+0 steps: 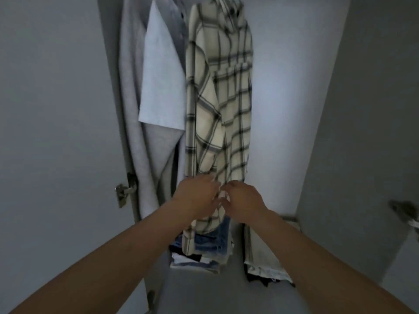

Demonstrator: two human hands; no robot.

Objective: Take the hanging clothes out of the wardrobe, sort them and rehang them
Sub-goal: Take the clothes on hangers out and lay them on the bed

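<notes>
With the plaid shirt (218, 98) pinched at its front edges by the left hand (197, 196) and right hand (243, 200), a hard downward tug could unseat it from its unseen hanger.

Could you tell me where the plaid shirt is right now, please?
In the head view the plaid shirt hangs mid-wardrobe, just right of the grey garments, its lower front held by the left hand and right hand.

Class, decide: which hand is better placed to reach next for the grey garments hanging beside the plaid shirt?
Probably left. The left hand is nearer the grey garments; the right hand would cross the plaid shirt.
</notes>
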